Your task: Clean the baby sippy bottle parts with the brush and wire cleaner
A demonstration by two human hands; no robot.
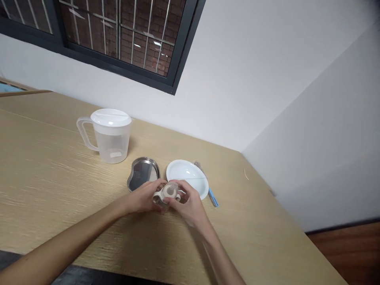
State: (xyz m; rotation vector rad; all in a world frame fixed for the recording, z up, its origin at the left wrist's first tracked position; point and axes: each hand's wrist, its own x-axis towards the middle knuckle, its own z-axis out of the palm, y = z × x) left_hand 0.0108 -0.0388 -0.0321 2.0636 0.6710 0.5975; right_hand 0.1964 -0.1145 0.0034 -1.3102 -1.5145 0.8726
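Observation:
In the middle of the view I hold a small baby bottle point(170, 191) with white side handles and a clear cap. My left hand point(145, 196) is closed round its left side and handle. The fingers of my right hand point(190, 200) are closed on the right side, with the thumb across the front near the cap. Parts of the bottle are hidden behind my fingers. Just beyond my left hand lies a kidney-shaped steel dish point(142, 174). A white oval dish point(183, 169) sits behind my right hand, partly covered by it.
A clear plastic pitcher point(113, 142) with a white lid stands at the back left. Beside the oval dish lies a brush with a blue handle point(213, 198). A thin pale strip point(246, 174) is farther right on the wooden table point(252, 233). Walls and a barred window border the back.

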